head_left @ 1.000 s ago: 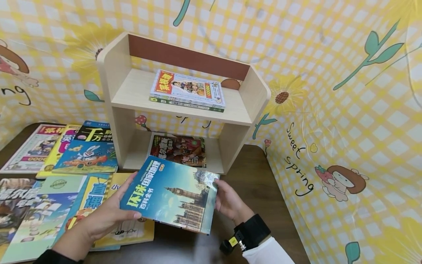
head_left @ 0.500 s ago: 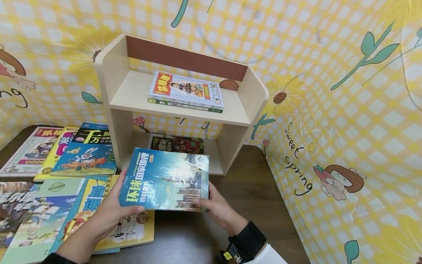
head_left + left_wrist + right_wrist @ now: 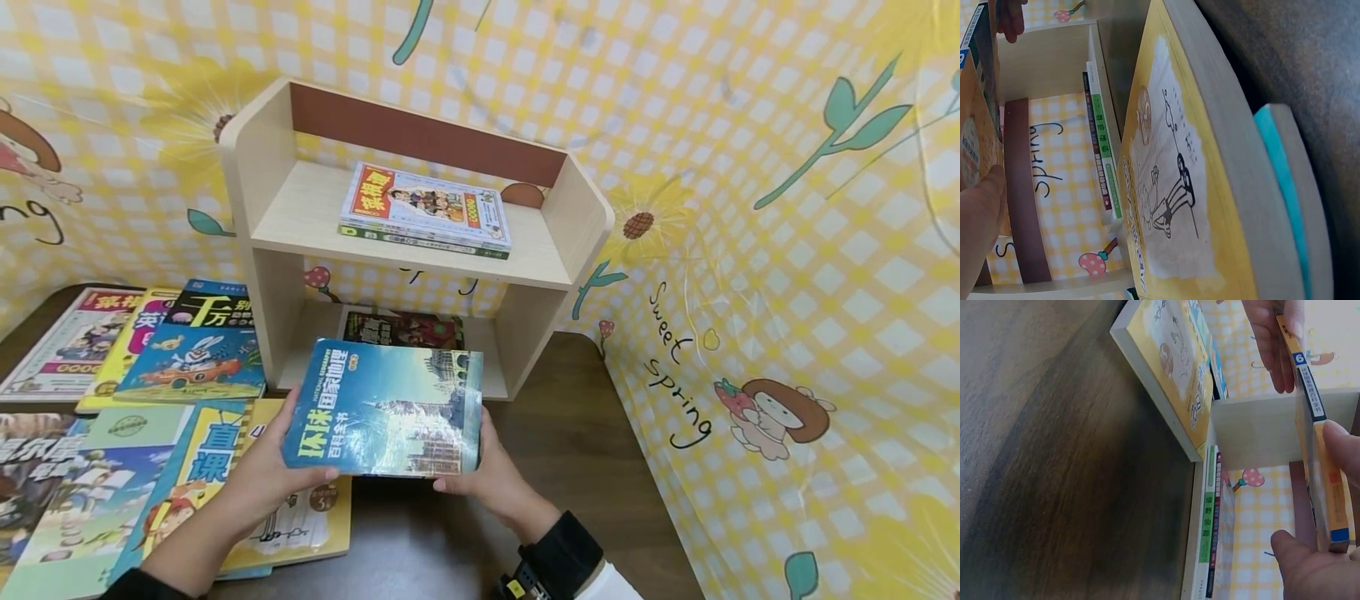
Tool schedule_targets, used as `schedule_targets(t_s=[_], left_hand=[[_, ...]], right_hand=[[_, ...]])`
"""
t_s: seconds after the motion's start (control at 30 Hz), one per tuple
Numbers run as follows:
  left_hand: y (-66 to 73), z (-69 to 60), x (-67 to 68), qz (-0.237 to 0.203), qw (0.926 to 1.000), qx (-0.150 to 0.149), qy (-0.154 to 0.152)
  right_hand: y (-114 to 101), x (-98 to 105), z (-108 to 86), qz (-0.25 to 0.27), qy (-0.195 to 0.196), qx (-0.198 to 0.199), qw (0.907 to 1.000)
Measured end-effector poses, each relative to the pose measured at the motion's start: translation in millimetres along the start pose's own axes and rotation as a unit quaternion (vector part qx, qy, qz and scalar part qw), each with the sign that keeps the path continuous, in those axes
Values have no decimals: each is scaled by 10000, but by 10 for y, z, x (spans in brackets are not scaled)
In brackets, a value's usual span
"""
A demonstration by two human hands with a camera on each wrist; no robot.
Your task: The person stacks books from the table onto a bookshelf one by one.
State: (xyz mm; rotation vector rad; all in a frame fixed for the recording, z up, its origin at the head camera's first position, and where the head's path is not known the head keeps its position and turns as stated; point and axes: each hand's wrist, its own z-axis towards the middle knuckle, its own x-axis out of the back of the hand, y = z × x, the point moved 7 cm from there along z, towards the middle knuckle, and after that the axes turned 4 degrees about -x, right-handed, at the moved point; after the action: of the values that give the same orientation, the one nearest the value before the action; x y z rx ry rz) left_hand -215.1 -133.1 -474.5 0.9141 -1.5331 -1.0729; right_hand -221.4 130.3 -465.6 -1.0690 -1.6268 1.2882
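Observation:
A blue-covered encyclopedia (image 3: 382, 408), with a clock tower and Chinese title, is held between both hands in front of the shelf's lower level. My left hand (image 3: 262, 475) grips its left edge, the thumb along the near corner. At the near right corner, my right hand (image 3: 495, 479) holds it with the thumb at the near edge. The right wrist view shows the encyclopedia's spine (image 3: 1312, 394) and its orange underside. Behind it, partly covered, a dark-covered book (image 3: 405, 329) lies on the lower shelf; a green spine (image 3: 1205, 531) also shows there in the right wrist view.
The two-level wooden bookshelf (image 3: 270, 179) carries a flat stack of books (image 3: 423, 208) on top. Several books, including a rabbit-cover book (image 3: 187, 358) and a yellow book (image 3: 322, 525), lie left on the dark table (image 3: 585, 467). Patterned cloth (image 3: 750, 250) hangs behind.
The encyclopedia has turned from slanting to nearly level and shifted slightly left and away. My right hand has moved from its right edge to its near right corner. The left hand keeps its hold.

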Motion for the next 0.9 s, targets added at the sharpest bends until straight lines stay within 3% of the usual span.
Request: schedule_targets(t_s=[0.27, 0.5, 0.67, 0.9], left_hand=[[-4, 154, -42, 569, 9981, -184, -156], [-78, 358, -90, 728, 9969, -264, -135], [-226, 504, -124, 654, 9977, -66, -180], [-385, 635, -171, 475, 9982, 281, -236]], right_hand=[[42, 100, 121, -353, 182, 295, 9988], [155, 182, 317, -582, 520, 127, 9969], [262, 187, 475, -445, 448, 51, 9980], [419, 236, 641, -353, 377, -405, 9978]])
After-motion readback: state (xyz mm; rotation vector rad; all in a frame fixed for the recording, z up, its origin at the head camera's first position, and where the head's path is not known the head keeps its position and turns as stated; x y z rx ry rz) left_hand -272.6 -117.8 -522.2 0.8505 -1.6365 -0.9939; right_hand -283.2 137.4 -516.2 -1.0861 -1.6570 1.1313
